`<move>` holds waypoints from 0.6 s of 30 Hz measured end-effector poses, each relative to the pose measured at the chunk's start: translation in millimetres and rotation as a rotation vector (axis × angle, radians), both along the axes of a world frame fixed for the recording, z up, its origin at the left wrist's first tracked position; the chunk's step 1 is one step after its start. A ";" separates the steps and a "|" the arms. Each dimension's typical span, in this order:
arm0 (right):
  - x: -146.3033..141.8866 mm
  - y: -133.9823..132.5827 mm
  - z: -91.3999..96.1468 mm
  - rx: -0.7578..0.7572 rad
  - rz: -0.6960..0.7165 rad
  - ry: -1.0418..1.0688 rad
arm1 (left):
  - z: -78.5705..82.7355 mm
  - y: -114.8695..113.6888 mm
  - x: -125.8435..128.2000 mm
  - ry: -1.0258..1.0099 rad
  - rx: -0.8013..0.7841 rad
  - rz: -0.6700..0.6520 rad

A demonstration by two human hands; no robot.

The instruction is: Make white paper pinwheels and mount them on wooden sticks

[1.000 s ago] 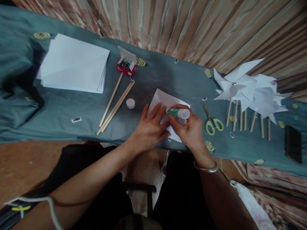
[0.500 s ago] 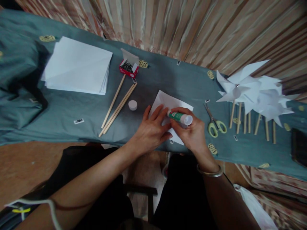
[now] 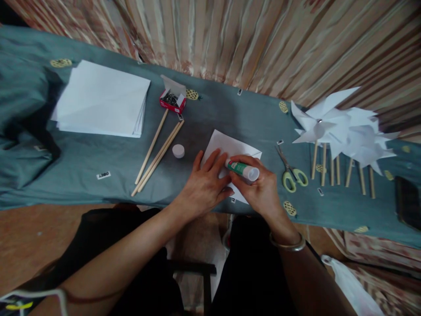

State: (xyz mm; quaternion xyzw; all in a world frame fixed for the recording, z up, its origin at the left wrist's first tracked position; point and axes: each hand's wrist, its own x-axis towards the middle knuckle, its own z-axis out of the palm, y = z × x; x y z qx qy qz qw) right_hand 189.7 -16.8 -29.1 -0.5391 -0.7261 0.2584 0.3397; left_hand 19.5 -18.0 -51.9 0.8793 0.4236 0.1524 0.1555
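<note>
A square sheet of white paper lies on the cloth in front of me, partly under both hands. My left hand rests flat on its left side with the fingers spread. My right hand grips a green and white glue stick, tilted so that its tip meets the paper near my left fingertips. The exact contact spot is mostly covered by my fingers. To the left of my left hand sits a round white cap.
Three wooden sticks lie left of the cap, below an open red box of small metal pieces. A stack of white paper is far left. Green-handled scissors, several white paper pinwheels and a dark phone lie right.
The whole view has shifted slightly, with the table things appearing a little lower and further left. My hands keep nearly the same places on the paper, and the glue stick stays in my right hand.
</note>
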 end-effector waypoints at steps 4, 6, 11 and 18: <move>-0.1 -2.0 1.4 -0.022 -0.007 -0.002 | 1.1 0.4 0.2 0.006 0.013 -0.002; 0.6 -2.4 1.0 -0.020 -0.008 -0.008 | 1.3 0.4 0.2 0.005 0.020 -0.002; 3.2 -2.7 -0.3 -0.023 -0.010 -0.007 | 0.7 0.0 0.0 0.009 0.027 -0.007; 5.4 -4.2 -0.5 -0.033 -0.015 0.011 | -0.8 -0.9 -0.4 0.011 0.053 -0.018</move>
